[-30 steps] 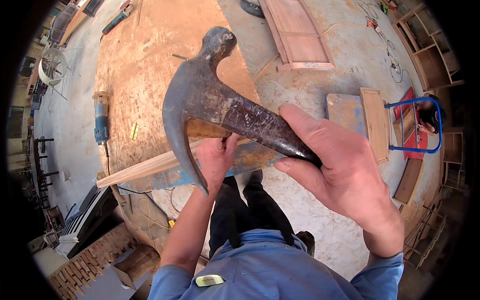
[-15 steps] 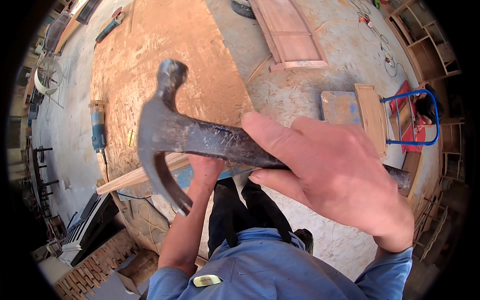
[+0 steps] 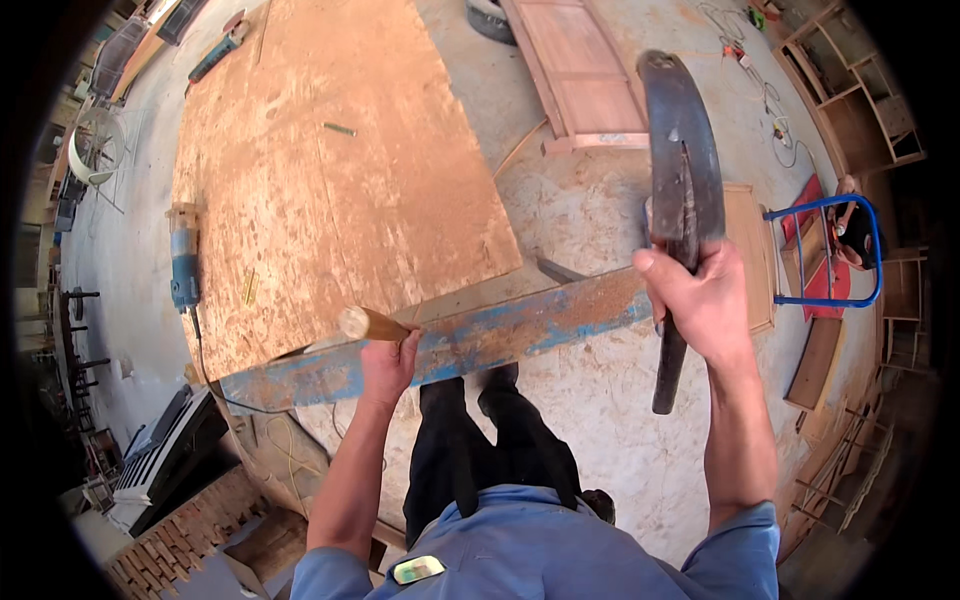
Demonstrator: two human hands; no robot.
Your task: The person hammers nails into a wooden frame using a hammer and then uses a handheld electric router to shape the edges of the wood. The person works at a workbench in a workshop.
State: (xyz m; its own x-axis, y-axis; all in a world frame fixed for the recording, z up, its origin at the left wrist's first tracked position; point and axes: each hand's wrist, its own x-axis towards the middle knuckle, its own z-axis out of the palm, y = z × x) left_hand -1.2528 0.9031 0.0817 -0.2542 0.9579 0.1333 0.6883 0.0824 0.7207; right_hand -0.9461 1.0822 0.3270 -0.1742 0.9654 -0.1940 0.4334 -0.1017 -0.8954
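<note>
My right hand [image 3: 700, 300] grips a dark steel claw hammer [image 3: 682, 180] by its handle, raised close to the camera with the head pointing up. My left hand [image 3: 388, 362] holds a short round wooden piece [image 3: 366, 324] against a long beam with worn blue paint [image 3: 470, 340] that lies across in front of me. Behind the beam a large chipboard sheet [image 3: 330, 170] lies flat.
A blue power tool [image 3: 184, 268] with its cord sits at the sheet's left edge. A wooden door panel [image 3: 585, 75] lies on the concrete floor at the back. To the right stand a wooden board [image 3: 752, 250], a blue metal frame [image 3: 830, 250] and wooden shelving [image 3: 850, 90].
The hammer has swung up and to the right, away from the beam, uncovering my left hand and the round wooden piece it holds.
</note>
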